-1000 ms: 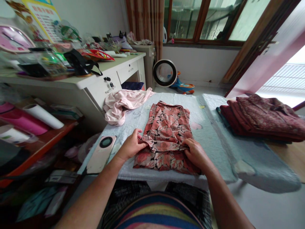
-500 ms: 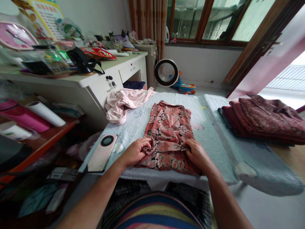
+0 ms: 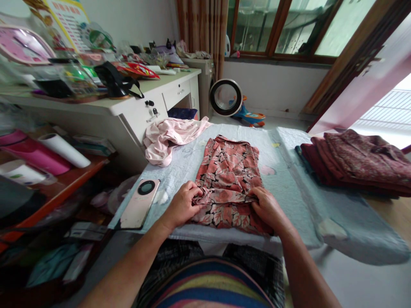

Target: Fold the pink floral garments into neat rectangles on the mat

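In the head view, a red, black and cream leaf-and-flower-patterned cloth is laid out at the centre of a pale blue quilted cover, its near edge towards six o'clock, close to the wearer. A raised band of the fabric is drawn across its lower part.

At the cloth's eight o'clock, the band's end is pinched and bunched by the left hand. At four o'clock, the other end is gripped between thumb and fingers by the right hand, though some of those fingertips are hidden.

For the band to be handled well, both ends are best held at one height and drawn gently apart, so that the slack between them is taken up. The left end looks more crumpled; its gathers are best eased out before the grip is loosened. The fabric looks thin and limp, so too strong a pull on one side could skew the band or drag the layers beneath. Small creases are best smoothed from the middle outward, and the side edges brought into line.

Around the cloth, a crumpled pale pink cloth is seen at ten o'clock, a pale phone with a round black camera ring near nine, and a stack of folded dark red garments near three.
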The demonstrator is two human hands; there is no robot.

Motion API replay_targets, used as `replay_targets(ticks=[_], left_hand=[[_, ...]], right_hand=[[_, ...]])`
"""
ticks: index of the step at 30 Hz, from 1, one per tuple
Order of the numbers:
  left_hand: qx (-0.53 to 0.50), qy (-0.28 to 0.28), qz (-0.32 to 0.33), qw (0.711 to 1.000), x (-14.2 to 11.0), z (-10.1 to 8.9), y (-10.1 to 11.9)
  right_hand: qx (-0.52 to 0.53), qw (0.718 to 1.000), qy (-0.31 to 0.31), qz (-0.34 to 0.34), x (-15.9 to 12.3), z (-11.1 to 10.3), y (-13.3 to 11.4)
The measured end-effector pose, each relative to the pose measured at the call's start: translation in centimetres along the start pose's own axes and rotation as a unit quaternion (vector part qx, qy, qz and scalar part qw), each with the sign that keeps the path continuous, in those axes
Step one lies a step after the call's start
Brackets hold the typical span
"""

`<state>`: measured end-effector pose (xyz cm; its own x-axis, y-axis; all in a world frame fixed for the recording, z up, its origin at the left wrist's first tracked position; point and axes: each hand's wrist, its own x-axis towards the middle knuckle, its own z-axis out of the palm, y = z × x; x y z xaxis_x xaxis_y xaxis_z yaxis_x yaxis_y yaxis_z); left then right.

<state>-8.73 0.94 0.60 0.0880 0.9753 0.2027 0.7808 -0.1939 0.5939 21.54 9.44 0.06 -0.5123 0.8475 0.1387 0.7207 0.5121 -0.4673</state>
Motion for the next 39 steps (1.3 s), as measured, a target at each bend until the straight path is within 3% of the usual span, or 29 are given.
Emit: replay_targets(ticks=[5,10,12,15,18,21,26,29,32,35,39], left_hand=[[-0.038,-0.052,-0.020,0.998,1.9,-1.2,-0.3],[-0.112,-0.171,-0.053,0.977,3.9,-4.0,-0.6],[-0.112,-0.179,-0.046,0.976,4.5,-4.9,-0.5],[-0.059,-0.153,0.020,0.986,5.1,-5.5,-0.4],[-0.002,-0.178,0.062,0.982,5.8,-5.4,-0.1],[0.066,-0.209,0.053,0.974,6.3,-4.8,0.2],[0.155,-0.208,0.047,0.965,7.3,-3.0,0.5],[0.126,-0.186,0.020,0.974,7.7,-2.1,0.2],[0.028,-0.195,0.021,0.980,7.8,-2.0,-0.2],[-0.063,-0.238,0.015,0.969,7.8,-2.8,-0.4],[-0.034,-0.243,0.072,0.967,8.2,-4.6,0.0]], right_hand=[[0.001,1.000,0.014,-0.005,0.2,-0.5,-0.1],[0.013,0.999,0.028,-0.009,0.3,-1.2,-0.2],[0.021,0.999,0.026,-0.010,0.3,-1.4,-0.3],[0.024,0.999,0.022,-0.008,0.3,-1.5,-0.4],[0.013,1.000,0.008,-0.003,0.6,-1.5,-0.5],[0.013,1.000,-0.020,0.003,1.4,-1.5,-0.7],[0.003,0.999,-0.050,0.008,2.7,-1.5,-0.9],[-0.009,0.999,-0.049,0.005,3.2,-1.5,-0.9],[0.009,0.999,-0.049,0.008,3.3,-1.5,-0.8],[0.070,0.996,-0.047,0.010,3.2,-1.4,-0.4],[0.125,0.991,-0.033,0.019,3.0,-1.6,0.1]])
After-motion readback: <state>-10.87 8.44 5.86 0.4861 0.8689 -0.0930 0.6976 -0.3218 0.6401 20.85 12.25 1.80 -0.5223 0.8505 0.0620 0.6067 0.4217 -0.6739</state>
